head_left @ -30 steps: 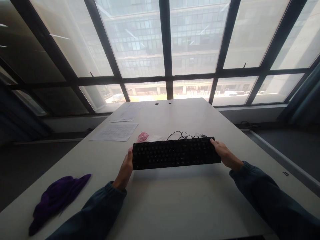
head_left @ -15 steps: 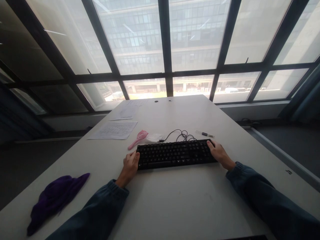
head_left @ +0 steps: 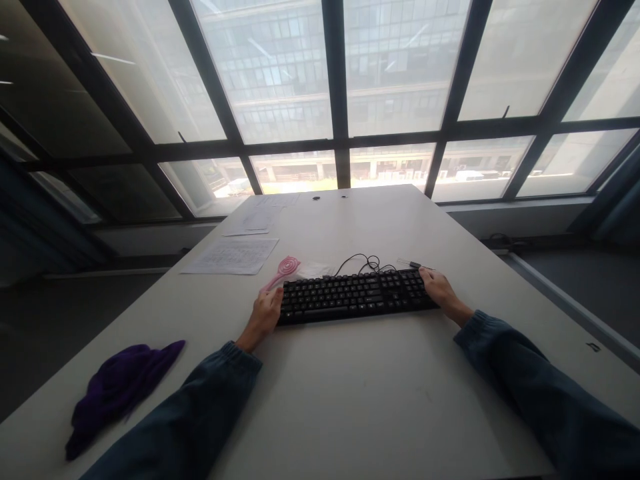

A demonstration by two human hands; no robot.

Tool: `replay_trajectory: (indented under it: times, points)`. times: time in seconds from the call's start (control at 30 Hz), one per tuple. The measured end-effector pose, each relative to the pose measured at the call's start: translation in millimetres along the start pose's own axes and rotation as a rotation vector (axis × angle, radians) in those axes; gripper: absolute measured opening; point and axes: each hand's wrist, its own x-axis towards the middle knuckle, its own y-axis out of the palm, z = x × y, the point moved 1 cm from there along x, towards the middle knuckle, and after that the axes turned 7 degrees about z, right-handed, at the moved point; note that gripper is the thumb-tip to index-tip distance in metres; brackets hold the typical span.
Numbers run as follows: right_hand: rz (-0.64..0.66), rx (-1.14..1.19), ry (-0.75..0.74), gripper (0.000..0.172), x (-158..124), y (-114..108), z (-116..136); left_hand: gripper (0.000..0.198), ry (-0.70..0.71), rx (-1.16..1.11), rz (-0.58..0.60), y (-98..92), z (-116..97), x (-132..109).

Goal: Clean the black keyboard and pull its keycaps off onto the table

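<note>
1. The black keyboard lies flat on the white table, in the middle of it, with its long side across the person's view.
2. The hands are well apart, one at each end. The left hand curls against the left end. The right hand is closed over the right end, its fingers reaching the far corner.
3. A pink hairbrush lies just beside the far left corner, and its handle runs down almost to the left hand. The keyboard's black cable loops just behind the far edge, beside a white packet.
4. The work in hand looks like settling the keyboard in place. To do it well, both ends should move evenly so it stays square. It should be slid gently so the far edge does not pinch the cable or knock the brush.
5. The left fingers should come out sideways from the end so they do not drag the keyboard askew.
6. A second ago the keyboard was held up off the table and tilted towards the person, hiding the brush handle. Half a second ago it was already down.
7. It now sits slightly farther from the person, closer to the brush and cable.
8. The papers and the purple cloth have not moved.
</note>
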Motion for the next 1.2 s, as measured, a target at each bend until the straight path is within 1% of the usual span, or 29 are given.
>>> replay_trajectory:
  times: [0.1,0.17,0.23,0.3,0.33,0.4,0.5,0.67,0.77,0.83,0.87,0.93,1.0,1.07,1.13,1.2]
  points:
    - [-0.022,-0.026,0.031,0.047,0,-3,-5,0.053,0.082,0.118,-0.155,-13.2,6,14]
    - [-0.089,-0.041,0.014,0.048,0,-5,-8,0.05,0.09,0.216,-0.217,-18.5,13,24]
    - [-0.21,-0.055,-0.039,0.047,-1,-7,-9,0.05,0.069,0.273,-0.203,-19.3,21,34]
    - [-0.34,-0.067,-0.124,0.045,-4,-9,-7,0.05,0.05,0.302,-0.146,-17.0,28,42]
    - [-0.387,-0.07,-0.168,0.043,-6,-10,-5,0.05,0.049,0.303,-0.119,-15.5,30,45]
    - [-0.43,-0.071,-0.247,0.039,-11,-9,2,0.051,0.068,0.265,-0.073,-13.1,31,49]
    - [-0.407,-0.074,-0.355,0.031,-20,-5,14,0.055,0.106,0.152,-0.02,-12.0,28,53]
    - [-0.343,-0.055,-0.488,0.023,-31,2,32,0.054,0.084,0.045,0.022,-12.5,25,56]
    - [-0.377,-0.083,-0.555,0.019,-33,0,39,0.053,0.07,0.019,-0.008,-13.8,26,58]
    - [-0.404,-0.112,-0.607,0.017,-36,-2,44,0.053,0.065,-0.021,-0.07,-16.4,22,58]
    - [-0.401,-0.117,-0.634,0.017,-38,-1,46,0.052,0.063,-0.054,-0.112,-18.3,18,57]
    - [-0.338,-0.102,-0.685,0.018,-45,5,52,0.051,0.049,-0.16,-0.195,-22.9,5,53]
    - [-0.2,-0.071,-0.737,0.02,-55,17,61,0.049,0.022,-0.325,-0.229,-26.6,-16,45]
    - [-0.043,-0.056,-0.769,0.025,-68,35,74,0.046,0.002,-0.509,-0.164,-27.3,-44,31]
    - [0.089,-0.039,-0.811,0.033,-80,56,92,0.043,0.019,-0.675,-0.008,-23.5,-77,13]
    - [0.212,-0.057,-0.801,0.044,-91,77,112,0.039,0.025,-0.816,0.156,-15.0,-107,-9]
